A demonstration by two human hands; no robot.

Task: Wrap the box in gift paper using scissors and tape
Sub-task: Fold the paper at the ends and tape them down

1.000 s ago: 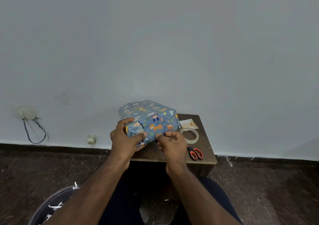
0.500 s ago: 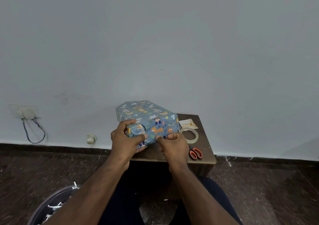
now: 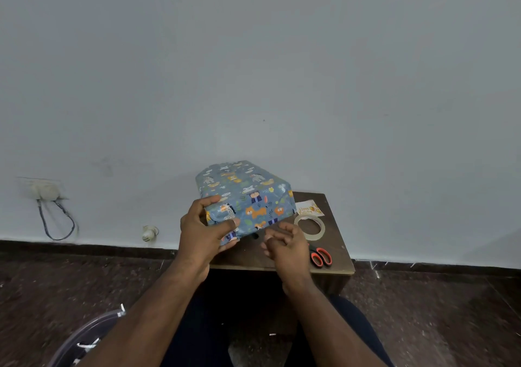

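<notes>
The box point(image 3: 245, 194), covered in blue gift paper with animal prints, is tilted up on the small brown table point(image 3: 332, 265). My left hand point(image 3: 204, 234) grips its near left corner, thumb on the front face and fingers over the top edge. My right hand point(image 3: 287, 247) hovers just below the box's front right, fingers loosely curled, touching nothing I can make out. A roll of clear tape point(image 3: 309, 227) lies on the table right of the box. Orange-handled scissors point(image 3: 320, 256) lie near the table's front right, partly behind my right hand.
A small printed card point(image 3: 308, 207) lies behind the tape. A wall socket with a looped cable point(image 3: 53, 217) is at the left wall. A round bin with paper scraps point(image 3: 84, 341) stands at the lower left on the dark floor.
My right hand has come off the box's front edge and drawn back toward me. The box has tipped and shifted slightly left under my left hand.
</notes>
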